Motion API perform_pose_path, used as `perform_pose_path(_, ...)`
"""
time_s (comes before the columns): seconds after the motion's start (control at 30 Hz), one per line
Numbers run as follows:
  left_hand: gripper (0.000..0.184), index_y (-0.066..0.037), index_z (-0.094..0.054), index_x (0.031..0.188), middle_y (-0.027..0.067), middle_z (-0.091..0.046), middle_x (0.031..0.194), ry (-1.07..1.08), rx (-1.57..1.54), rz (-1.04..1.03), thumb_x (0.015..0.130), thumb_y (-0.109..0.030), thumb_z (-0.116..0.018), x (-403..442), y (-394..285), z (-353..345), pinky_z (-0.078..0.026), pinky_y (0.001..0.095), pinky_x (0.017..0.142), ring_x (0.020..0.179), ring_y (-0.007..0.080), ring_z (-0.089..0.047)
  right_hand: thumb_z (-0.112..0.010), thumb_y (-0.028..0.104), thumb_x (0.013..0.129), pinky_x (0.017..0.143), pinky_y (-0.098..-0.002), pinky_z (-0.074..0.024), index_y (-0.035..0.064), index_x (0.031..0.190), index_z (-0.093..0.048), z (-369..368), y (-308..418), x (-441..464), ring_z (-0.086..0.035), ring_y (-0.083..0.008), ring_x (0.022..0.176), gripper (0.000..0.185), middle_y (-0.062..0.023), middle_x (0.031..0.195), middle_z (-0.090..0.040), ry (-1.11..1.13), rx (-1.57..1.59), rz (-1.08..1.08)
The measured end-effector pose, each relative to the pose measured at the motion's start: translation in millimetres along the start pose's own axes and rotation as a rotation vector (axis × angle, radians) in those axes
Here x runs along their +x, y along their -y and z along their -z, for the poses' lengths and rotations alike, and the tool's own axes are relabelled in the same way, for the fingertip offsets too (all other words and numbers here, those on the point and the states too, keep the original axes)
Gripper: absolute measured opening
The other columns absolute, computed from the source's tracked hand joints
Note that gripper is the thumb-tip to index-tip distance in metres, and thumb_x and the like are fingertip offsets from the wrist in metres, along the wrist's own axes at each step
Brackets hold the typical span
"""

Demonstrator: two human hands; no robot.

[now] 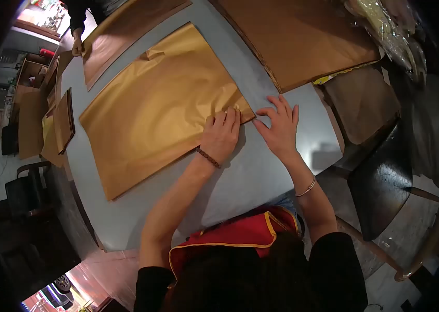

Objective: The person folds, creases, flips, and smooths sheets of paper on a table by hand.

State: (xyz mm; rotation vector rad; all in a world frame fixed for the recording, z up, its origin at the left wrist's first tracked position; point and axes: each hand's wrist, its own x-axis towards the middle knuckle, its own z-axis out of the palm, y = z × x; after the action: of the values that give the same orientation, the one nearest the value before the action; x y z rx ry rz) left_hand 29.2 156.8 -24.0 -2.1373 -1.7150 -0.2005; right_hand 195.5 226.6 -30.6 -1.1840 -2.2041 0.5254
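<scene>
A large gold paper sheet (162, 99) lies on the table, creased around my left hand (222, 136). The fingers of that hand bend over the sheet's near edge close to its right corner and press on it; the thumb is hidden. My right hand (280, 127) is just off that corner, fingers apart and curved, with nothing in them. Its thumb and forefinger come close to the corner; whether they touch it I cannot tell.
The pale table covering (240, 182) bears a brown sheet stack (302, 41) at the far right. Across the table, another person's hand (77, 48) touches a second brown sheet (121, 39). Folded cardboard (63, 122) stands left; a dark chair (383, 182) is at right.
</scene>
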Motion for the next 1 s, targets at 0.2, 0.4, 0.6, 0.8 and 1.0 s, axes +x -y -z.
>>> perform_pose_path(0.2,0.04,-0.012,-0.056,0.117,0.0098,-0.054,0.101,-0.032,-0.052,0.001,0.077,-0.014,-0.052,5.5,-4.0,6.7,-0.04,0.0328,0.065,0.08,0.0217,-0.05,-0.069,0.023,0.074,0.105,-0.0577,-0.0116,0.0143,0.089,-0.062,-2.3,-1.1,0.6,-0.033,-0.0268,0.127,0.019,-0.0037,0.122,-0.048,-0.02,-0.049,-0.004)
perform_pose_path(0.4,0.039,-0.014,-0.057,0.114,0.0084,-0.054,0.099,-0.079,-0.057,-0.017,0.076,-0.015,-0.053,6.9,-2.1,3.3,-0.039,0.0322,0.062,0.077,0.0206,-0.049,-0.068,0.023,0.074,0.105,-0.0585,-0.0127,0.0141,0.09,-0.063,-1.3,-0.6,0.4,-0.033,-0.0284,0.127,0.019,-0.0048,0.122,-0.048,-0.029,-0.021,0.002)
perform_pose_path(0.6,0.036,-0.013,-0.057,0.111,0.0055,-0.055,0.097,-0.065,-0.069,0.004,0.076,-0.015,-0.053,9.6,0.6,4.5,-0.039,0.0315,0.061,0.075,0.019,-0.049,-0.07,0.022,0.073,0.105,-0.0571,-0.013,0.0143,0.088,-0.063,-1.5,-0.7,0.8,-0.034,-0.0279,0.125,0.019,-0.0041,0.122,-0.048,-0.051,-0.013,0.0)
perform_pose_path(0.8,0.035,-0.012,-0.057,0.111,0.0053,-0.055,0.095,-0.084,-0.061,0.014,0.076,-0.015,-0.053,9.2,-0.7,1.2,-0.039,0.031,0.059,0.074,0.0193,-0.049,-0.07,0.022,0.073,0.106,-0.0565,-0.0127,0.0154,0.088,-0.064,0.5,1.4,1.5,-0.034,-0.0278,0.126,0.018,-0.0038,0.121,-0.049,-0.027,-0.008,-0.02)
perform_pose_path(1.0,0.034,-0.012,-0.058,0.11,0.0059,-0.055,0.096,-0.065,-0.084,0.021,0.076,-0.015,-0.053,10.8,-0.2,0.6,-0.039,0.0318,0.058,0.075,0.0199,-0.049,-0.069,0.021,0.074,0.104,-0.0588,-0.0121,0.0164,0.091,-0.065,2.7,-1.9,-3.2,-0.034,-0.0289,0.125,0.018,-0.0041,0.122,-0.049,-0.022,-0.024,0.073)
